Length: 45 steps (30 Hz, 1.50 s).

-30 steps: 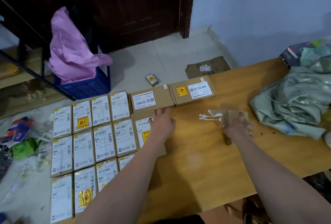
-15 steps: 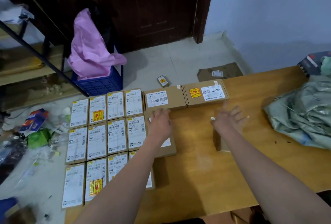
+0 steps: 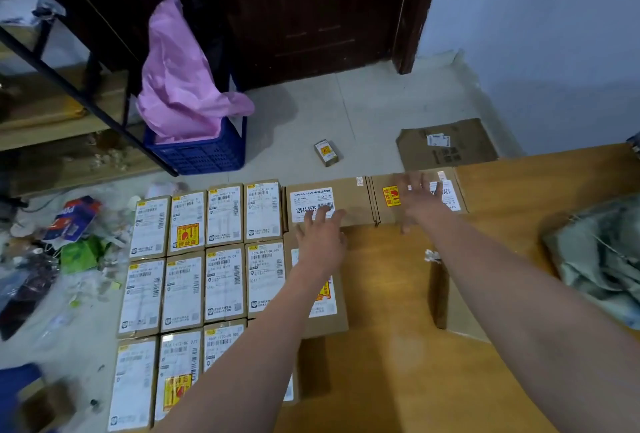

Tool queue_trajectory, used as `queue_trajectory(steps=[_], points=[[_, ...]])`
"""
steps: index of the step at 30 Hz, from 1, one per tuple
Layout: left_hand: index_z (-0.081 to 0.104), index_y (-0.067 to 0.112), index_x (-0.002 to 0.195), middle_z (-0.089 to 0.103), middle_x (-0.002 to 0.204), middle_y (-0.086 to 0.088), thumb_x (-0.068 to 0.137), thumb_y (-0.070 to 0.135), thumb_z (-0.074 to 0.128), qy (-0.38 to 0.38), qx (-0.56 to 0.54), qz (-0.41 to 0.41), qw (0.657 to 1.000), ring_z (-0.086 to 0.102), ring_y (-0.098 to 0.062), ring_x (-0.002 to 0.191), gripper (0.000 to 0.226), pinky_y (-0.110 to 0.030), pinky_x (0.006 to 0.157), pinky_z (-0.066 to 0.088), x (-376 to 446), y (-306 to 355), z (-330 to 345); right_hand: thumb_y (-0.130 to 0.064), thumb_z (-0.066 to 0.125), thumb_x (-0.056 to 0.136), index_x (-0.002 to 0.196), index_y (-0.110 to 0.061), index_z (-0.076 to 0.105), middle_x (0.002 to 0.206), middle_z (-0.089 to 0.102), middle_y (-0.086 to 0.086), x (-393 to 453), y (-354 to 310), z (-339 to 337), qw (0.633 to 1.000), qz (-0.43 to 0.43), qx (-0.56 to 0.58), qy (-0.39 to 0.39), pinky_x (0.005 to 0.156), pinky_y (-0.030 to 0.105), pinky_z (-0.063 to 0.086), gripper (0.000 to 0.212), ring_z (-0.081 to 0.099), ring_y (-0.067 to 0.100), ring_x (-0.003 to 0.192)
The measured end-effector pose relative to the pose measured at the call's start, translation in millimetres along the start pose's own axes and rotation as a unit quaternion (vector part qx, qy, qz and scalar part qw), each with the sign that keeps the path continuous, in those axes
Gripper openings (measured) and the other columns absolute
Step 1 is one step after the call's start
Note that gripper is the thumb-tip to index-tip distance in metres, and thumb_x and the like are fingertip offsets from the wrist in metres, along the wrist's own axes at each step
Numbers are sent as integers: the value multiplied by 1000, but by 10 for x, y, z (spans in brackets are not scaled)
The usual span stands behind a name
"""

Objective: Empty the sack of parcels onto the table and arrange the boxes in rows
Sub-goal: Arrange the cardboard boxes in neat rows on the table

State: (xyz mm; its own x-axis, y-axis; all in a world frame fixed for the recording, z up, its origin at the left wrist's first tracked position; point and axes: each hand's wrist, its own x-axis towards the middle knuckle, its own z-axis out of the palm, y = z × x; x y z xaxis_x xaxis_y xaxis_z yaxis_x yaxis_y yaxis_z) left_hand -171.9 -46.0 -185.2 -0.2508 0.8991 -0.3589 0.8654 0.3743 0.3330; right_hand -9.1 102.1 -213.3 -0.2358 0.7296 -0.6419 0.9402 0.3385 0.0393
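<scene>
Several labelled cardboard boxes (image 3: 225, 280) lie in rows on the left half of the wooden table (image 3: 398, 346). Two wider brown boxes sit side by side at the far edge. My left hand (image 3: 320, 233) spreads its fingers over the near edge of the left wide box (image 3: 327, 204), above another labelled box (image 3: 329, 297). My right hand (image 3: 420, 198), blurred and with fingers apart, is over the right wide box (image 3: 419, 193). A plain brown box (image 3: 450, 304) lies under my right forearm. The crumpled grey-green sack (image 3: 602, 259) lies at the table's right.
Beyond the table, on the floor, are a blue crate (image 3: 201, 152) holding a pink bag (image 3: 180, 86), a small box (image 3: 326, 152) and flattened cardboard (image 3: 446, 145). Litter (image 3: 69, 242) covers the floor at the left. A dark door (image 3: 311, 10) stands behind.
My right hand has left the plain brown box and reached forward to the right wide box at the far edge. My left hand moved forward onto the left wide box.
</scene>
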Motion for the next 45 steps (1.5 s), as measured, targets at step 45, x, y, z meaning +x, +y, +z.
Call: queue_trajectory(steps=[45], points=[[11, 30, 154, 54, 133, -10, 94, 27, 53, -200, -497, -210, 818, 61, -29, 110, 74, -46, 97, 52, -731, 455, 891, -30, 83, 59, 154, -23, -6, 156, 7, 10, -1292, 71, 161, 979, 3, 22, 205, 117, 59, -10, 130, 0, 27, 150]])
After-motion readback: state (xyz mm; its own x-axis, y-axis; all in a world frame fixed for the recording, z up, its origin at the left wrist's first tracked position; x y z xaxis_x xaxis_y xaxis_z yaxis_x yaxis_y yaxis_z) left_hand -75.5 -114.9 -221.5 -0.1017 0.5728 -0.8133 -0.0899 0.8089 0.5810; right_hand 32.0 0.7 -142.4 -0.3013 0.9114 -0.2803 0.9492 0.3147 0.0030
